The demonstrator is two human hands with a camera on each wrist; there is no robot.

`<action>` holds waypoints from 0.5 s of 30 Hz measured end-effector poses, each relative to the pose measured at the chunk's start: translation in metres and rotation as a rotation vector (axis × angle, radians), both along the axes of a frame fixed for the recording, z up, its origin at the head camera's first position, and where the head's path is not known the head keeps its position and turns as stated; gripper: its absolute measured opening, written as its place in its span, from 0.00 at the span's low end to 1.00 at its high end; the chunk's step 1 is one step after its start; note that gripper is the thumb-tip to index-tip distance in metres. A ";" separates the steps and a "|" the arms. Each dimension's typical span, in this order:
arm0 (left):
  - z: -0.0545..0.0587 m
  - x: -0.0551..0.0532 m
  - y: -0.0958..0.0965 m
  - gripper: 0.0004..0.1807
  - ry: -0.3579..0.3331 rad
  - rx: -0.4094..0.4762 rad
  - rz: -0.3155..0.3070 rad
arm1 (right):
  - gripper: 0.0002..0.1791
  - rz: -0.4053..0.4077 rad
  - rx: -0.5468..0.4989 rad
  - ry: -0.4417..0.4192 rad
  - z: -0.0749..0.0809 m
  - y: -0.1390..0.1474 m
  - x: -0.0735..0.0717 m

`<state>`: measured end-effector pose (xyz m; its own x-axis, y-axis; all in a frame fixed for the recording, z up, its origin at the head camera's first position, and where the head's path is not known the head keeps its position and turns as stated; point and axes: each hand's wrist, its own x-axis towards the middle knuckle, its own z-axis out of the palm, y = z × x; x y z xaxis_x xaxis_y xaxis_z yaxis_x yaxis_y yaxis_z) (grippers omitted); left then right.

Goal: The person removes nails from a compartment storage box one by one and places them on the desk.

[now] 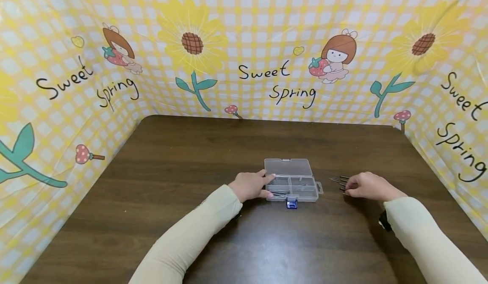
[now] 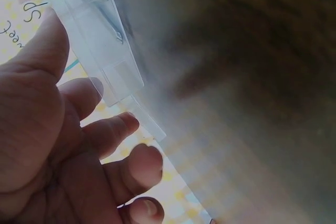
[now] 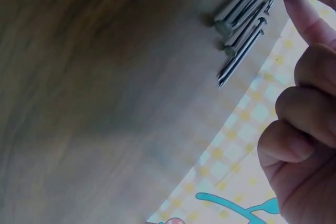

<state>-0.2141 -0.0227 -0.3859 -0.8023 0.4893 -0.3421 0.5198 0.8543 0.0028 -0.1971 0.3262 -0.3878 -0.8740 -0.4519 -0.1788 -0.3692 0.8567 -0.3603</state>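
A clear plastic box [image 1: 305,199] with compartments stands on the table, its lid [image 1: 286,167] tipped back and its blue latch [image 1: 292,203] at the front. Several nails [image 1: 280,192] lie in its front left compartment. My left hand [image 1: 249,186] holds the box's left end between thumb and forefinger. Off the box's right side, my right hand [image 1: 367,186] hovers over a few loose nails [image 3: 244,30] lying side by side. Its thumb and forefinger are apart, nothing between them, and the other fingers are curled in.
The dark wooden table [image 1: 160,216] is bounded at the back and both sides by a yellow checked cloth [image 1: 244,30] printed with flowers. A hanging tab [image 1: 320,187] juts from the box's right end toward the loose nails.
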 end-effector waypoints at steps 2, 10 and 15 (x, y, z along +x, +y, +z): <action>0.000 0.000 0.000 0.38 -0.006 0.004 0.001 | 0.05 0.004 -0.010 -0.001 0.000 -0.002 -0.001; 0.000 -0.001 -0.001 0.38 0.008 -0.006 -0.006 | 0.08 0.024 -0.038 0.034 -0.002 -0.014 -0.008; -0.002 -0.002 0.000 0.38 0.007 -0.004 -0.009 | 0.08 0.030 -0.066 0.054 -0.005 -0.023 -0.013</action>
<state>-0.2158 -0.0231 -0.3879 -0.8006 0.4948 -0.3380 0.5270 0.8498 -0.0043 -0.2102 0.3028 -0.3925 -0.8674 -0.4874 -0.1004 -0.4151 0.8199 -0.3943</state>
